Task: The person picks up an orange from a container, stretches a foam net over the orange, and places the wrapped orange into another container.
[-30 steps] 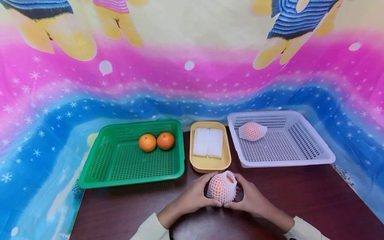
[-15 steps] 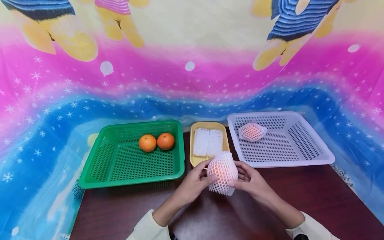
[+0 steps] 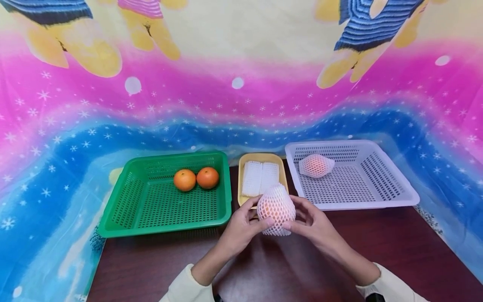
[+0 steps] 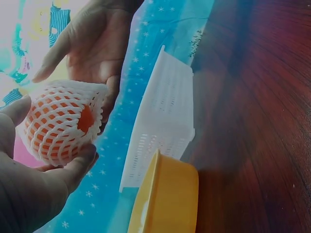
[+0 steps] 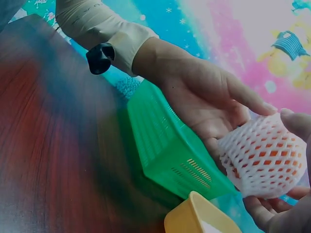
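Between both hands, above the table, is an orange in a white foam net sleeve (image 3: 276,211). My left hand (image 3: 239,230) holds its left side, thumb at the front. My right hand (image 3: 316,226) grips the right side, its thumb likewise at the front. In the left wrist view, bare orange peel (image 4: 86,119) shows through the sleeve's open end. Just beyond the hands, a yellow tray (image 3: 242,167) carries two flat white foam net sleeves (image 3: 252,178), partly covered by the held fruit.
At left stands a green basket (image 3: 162,230) with two bare oranges (image 3: 185,180) in it. A pale lilac basket (image 3: 354,206) at right holds one net-wrapped orange (image 3: 316,165). A patterned cloth (image 3: 237,109) hangs behind the dark wooden table (image 3: 256,277).
Both hands have raised the netted orange from near the table and moved it forward, toward the yellow tray. It has been turned, so the sleeve's open end no longer faces the head camera.
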Demonstrator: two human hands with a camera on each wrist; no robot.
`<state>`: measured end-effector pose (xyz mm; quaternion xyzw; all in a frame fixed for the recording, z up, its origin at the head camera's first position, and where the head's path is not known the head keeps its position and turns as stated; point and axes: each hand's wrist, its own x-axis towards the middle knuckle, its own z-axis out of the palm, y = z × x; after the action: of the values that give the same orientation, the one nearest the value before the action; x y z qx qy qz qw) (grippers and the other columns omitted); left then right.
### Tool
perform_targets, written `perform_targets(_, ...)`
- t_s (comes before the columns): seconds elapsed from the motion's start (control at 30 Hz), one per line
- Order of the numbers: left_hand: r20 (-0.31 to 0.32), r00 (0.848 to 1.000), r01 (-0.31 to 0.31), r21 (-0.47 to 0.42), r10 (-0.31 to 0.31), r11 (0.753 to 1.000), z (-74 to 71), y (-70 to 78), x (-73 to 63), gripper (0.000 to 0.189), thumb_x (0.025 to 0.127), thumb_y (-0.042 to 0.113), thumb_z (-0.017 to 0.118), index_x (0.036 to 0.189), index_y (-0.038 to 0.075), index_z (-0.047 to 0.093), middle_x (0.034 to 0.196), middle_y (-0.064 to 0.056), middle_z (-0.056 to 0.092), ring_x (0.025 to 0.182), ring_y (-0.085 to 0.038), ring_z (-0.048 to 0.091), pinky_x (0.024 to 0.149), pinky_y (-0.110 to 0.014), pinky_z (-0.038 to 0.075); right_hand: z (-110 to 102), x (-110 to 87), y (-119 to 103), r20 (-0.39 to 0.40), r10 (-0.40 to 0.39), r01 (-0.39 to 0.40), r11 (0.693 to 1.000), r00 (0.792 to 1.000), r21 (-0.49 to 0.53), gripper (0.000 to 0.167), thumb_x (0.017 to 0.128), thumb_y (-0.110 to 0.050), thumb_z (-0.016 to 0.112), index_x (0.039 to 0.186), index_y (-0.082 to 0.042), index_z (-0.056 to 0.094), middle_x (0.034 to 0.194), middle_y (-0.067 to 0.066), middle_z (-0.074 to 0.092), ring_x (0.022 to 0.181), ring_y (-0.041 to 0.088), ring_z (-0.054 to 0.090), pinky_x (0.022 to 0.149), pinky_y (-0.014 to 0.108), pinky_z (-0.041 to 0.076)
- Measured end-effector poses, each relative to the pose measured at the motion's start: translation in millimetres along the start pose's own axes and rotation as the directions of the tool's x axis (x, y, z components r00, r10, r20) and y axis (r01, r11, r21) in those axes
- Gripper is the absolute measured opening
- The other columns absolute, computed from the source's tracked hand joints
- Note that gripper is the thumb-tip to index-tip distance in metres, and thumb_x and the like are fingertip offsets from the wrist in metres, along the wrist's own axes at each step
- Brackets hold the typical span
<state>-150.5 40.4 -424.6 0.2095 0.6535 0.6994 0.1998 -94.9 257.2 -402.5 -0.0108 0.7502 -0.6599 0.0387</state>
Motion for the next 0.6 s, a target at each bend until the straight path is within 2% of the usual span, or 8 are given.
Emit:
perform_targets(0.07,-0.016,1.000,-0.008,0.009,0.008,1.000,-0.1,0.5,-0.5,0.067,0.092,0.026,0.078,0.151,0.013,0.048,0.147,-0.014,0.052,0.127,-0.032,0.063,0.092,-0.032,0.062,1.6,0.2,-1.7,-0.009,0.004,-0.004,1.000,1.000,-0.009,0.072,0.092,-0.010,0.074,0.153,0.001,0.038,0.146,0.030,0.050,0.119,0.010,0.063,0.090,0.025,0.059)
perform_targets(0.27,-0.020,0.999,-0.037,0.064,0.039,0.997,-1.1,2.5,-1.0,0.065,0.093,0.027,0.077,0.150,0.011,0.049,0.145,-0.012,0.050,0.126,-0.032,0.063,0.093,-0.029,0.061,5.4,3.2,-2.6,-0.035,-0.025,0.023,0.997,0.999,-0.067,0.071,0.091,-0.010,0.076,0.152,0.001,0.040,0.150,0.029,0.047,0.129,0.037,0.057,0.092,0.024,0.057)
perform_targets(0.33,-0.008,0.999,-0.036,0.064,0.037,0.997,-1.4,3.1,-0.8,0.065,0.093,0.027,0.077,0.150,0.011,0.049,0.145,-0.012,0.050,0.126,-0.031,0.062,0.093,-0.029,0.061,5.8,4.0,-2.7,-0.037,-0.037,0.034,0.996,0.999,-0.079,0.071,0.091,-0.010,0.076,0.151,0.002,0.041,0.148,0.029,0.048,0.128,0.035,0.058,0.093,0.023,0.056)
perform_targets(0.5,0.026,0.999,-0.035,0.038,0.034,0.999,-2.3,3.9,-0.7,0.069,0.093,0.031,0.077,0.152,0.013,0.047,0.148,-0.011,0.050,0.126,-0.031,0.062,0.093,-0.031,0.061,5.2,4.6,-3.8,-0.009,-0.040,0.039,0.996,0.999,-0.081,0.074,0.089,-0.008,0.078,0.151,0.005,0.039,0.140,0.032,0.052,0.114,0.016,0.065,0.089,0.022,0.059)
perform_targets(0.6,0.034,0.999,-0.042,0.046,0.041,0.998,-2.3,3.9,-0.4,0.071,0.092,0.035,0.077,0.153,0.015,0.046,0.149,-0.011,0.050,0.125,-0.030,0.064,0.094,-0.031,0.061,3.9,4.2,-5.0,-0.012,-0.042,0.040,0.995,0.999,-0.092,0.075,0.088,-0.008,0.079,0.150,0.006,0.040,0.140,0.032,0.052,0.113,0.016,0.065,0.090,0.022,0.059)
